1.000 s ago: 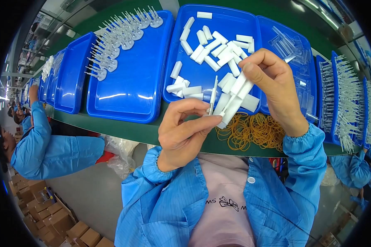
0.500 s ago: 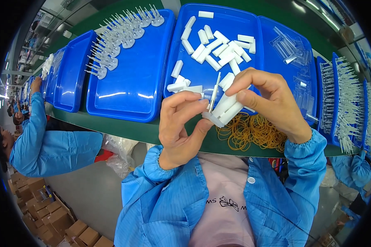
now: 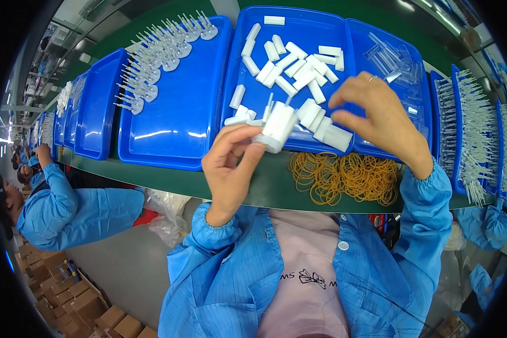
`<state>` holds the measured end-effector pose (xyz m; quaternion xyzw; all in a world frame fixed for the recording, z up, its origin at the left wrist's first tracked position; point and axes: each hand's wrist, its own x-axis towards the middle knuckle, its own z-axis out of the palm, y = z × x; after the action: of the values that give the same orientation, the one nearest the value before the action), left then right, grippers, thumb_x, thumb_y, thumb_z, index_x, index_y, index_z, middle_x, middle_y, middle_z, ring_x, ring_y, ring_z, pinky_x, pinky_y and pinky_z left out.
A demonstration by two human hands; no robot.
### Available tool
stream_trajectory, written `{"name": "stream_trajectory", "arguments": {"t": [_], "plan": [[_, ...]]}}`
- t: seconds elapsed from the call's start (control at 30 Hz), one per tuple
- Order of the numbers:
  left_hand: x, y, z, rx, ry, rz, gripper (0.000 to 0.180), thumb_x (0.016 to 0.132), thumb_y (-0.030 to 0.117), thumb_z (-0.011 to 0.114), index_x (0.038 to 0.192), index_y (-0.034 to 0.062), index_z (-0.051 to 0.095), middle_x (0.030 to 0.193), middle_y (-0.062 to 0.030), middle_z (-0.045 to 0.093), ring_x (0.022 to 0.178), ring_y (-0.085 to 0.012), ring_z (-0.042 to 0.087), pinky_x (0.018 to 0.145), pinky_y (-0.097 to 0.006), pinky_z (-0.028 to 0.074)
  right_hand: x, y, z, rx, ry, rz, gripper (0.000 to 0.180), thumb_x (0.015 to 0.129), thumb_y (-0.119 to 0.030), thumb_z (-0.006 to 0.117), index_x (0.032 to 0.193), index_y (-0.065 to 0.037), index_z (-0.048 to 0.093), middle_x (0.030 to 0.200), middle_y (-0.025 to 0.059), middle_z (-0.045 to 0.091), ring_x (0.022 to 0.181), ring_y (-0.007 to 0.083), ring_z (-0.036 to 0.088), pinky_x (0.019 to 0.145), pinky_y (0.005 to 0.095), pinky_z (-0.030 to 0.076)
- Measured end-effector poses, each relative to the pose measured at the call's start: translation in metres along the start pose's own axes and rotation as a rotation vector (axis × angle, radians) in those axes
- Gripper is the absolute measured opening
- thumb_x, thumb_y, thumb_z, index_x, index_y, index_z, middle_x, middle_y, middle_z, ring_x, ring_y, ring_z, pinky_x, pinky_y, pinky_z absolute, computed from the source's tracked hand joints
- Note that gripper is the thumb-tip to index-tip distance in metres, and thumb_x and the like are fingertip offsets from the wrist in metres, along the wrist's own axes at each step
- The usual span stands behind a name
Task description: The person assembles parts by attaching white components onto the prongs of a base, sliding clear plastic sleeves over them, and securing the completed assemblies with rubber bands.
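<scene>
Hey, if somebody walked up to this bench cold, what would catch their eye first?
Probably the left hand at the centre, pinching a bundle of white plastic pieces above the green bench edge, with the right hand open over the blue tray of loose white pieces. Next, the heap of yellow rubber bands just below that tray, in front of the person.

A small bundle of white plastic pieces was held at its lower end between thumb and fingers of the left hand, tilted up to the right above the front rim of a blue tray. Two thin stems were seen projecting from its top. Whether it was bound together could not be told.
</scene>
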<state>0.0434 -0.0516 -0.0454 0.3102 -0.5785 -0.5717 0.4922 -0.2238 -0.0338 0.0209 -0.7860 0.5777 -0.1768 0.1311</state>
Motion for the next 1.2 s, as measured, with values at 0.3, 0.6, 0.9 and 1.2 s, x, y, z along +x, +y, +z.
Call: {"name": "stream_trajectory", "arguments": {"t": [0.3,0.6,0.9,1.2], "plan": [[0.001,0.000,0.003,-0.019,0.075,-0.043,0.028,0.084,-0.007,0.065,0.112,-0.0042,0.063,0.112,-0.0102,0.058,0.097,-0.0153,0.062,0.087,-0.026,0.050,-0.008,0.012,0.045,-0.342,-0.092,0.006,0.023,0.069,-0.015,0.076,0.087,-0.006,0.065,0.090,0.0087,0.062,0.095,0.0270,0.055,0.080,0.0393,0.041],[-0.004,-0.001,0.008,0.434,-0.130,0.220,0.023,0.076,-0.008,0.069,0.098,-0.0006,0.069,0.097,-0.0099,0.065,0.086,-0.0175,0.064,0.075,-0.026,0.051,0.002,0.031,0.045,0.095,0.202,-0.036,0.029,0.069,-0.010,0.076,0.095,-0.007,0.063,0.094,0.0086,0.058,0.086,0.0281,0.055,0.074,0.0375,0.044],[-0.002,0.004,0.021,0.412,-0.159,0.240,0.018,0.077,-0.006,0.071,0.094,0.0002,0.069,0.094,-0.0103,0.065,0.086,-0.0190,0.062,0.075,-0.027,0.049,0.012,0.032,0.044,-0.229,0.416,-0.134,0.033,0.078,-0.011,0.071,0.109,-0.009,0.061,0.075,0.0039,0.054,0.065,0.0117,0.051,0.060,0.0280,0.045],[-0.003,0.007,0.019,0.324,-0.138,0.222,0.023,0.076,-0.008,0.069,0.097,0.0021,0.071,0.094,-0.0097,0.066,0.084,-0.0184,0.064,0.070,-0.027,0.051,0.014,0.002,0.040,1.562,0.051,0.377,0.037,0.089,-0.012,0.063,0.124,-0.004,0.056,0.111,0.0072,0.063,0.102,0.0147,0.060,0.090,0.0284,0.049]]}}
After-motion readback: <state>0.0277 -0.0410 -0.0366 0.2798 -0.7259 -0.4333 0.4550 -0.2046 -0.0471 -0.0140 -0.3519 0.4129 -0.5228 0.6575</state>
